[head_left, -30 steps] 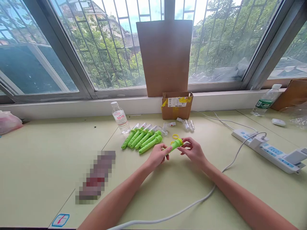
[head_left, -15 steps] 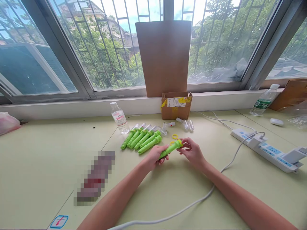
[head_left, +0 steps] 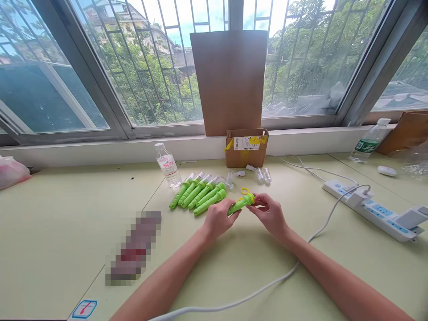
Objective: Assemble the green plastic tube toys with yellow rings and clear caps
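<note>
My left hand (head_left: 219, 218) is wrapped round a green plastic tube-like handle (head_left: 241, 203), which tilts up to the right above the table. At its upper end sits a yellow ring (head_left: 253, 199), pinched by the fingertips of my right hand (head_left: 270, 216). Several matching green handles (head_left: 210, 203) lie side by side to the left, some with clear tips. Just behind my hands another yellow ring (head_left: 244, 191) lies flat, and a further yellow piece is partly hidden by the held handle. Clear plastic caps (head_left: 259, 175) lie farther back.
A water bottle (head_left: 168, 166) stands behind the green handles, near a small cardboard box (head_left: 246, 156). On the right are a power strip (head_left: 374, 208) and a second bottle (head_left: 369, 141). A white cable (head_left: 267, 285) crosses under my right forearm. A blurred-out object (head_left: 135, 249) lies left.
My left hand has turned and shifted slightly along the green handle toward its ringed end, with more of its back showing. My right hand stays at the yellow ring.
</note>
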`<state>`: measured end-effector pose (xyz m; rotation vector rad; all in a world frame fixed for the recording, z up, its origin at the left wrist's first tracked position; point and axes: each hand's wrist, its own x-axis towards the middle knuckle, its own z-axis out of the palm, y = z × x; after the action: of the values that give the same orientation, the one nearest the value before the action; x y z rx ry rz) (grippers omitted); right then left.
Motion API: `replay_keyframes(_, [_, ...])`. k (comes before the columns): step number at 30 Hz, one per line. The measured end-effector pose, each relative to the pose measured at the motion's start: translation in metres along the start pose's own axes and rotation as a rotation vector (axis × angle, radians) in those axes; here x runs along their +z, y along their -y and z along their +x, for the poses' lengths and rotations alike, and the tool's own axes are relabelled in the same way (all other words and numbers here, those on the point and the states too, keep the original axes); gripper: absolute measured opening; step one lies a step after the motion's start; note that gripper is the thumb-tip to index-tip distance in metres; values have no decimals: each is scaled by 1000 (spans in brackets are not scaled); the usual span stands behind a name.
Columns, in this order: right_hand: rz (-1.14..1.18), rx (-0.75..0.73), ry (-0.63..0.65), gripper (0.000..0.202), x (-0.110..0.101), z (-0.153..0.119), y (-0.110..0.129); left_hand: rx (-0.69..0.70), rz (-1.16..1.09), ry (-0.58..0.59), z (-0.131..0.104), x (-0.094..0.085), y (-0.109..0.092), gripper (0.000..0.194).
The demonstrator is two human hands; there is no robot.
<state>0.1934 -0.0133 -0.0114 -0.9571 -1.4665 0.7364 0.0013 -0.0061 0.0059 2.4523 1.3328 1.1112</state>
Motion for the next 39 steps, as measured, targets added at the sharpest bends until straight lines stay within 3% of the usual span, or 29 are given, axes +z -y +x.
replay_keyframes(13, [27,43,23,29,-2,2,-1,-269,-375,69,2,-4,-13,26])
replay_keyframes(23, [-38,43,42,29,-4,3,3,-640,-736,240,8,-11,-24,37])
replay_keyframes(30, [-25,116,47,30,-4,2,5,-705,-815,368,9,-16,-23,43])
replay_keyframes(34, [26,174,65,35,-4,2,7,-754,-895,499,10,-17,-19,48])
replay_keyframes(39, [144,253,115,39,-5,4,5,-725,-913,612,11,-17,-11,53])
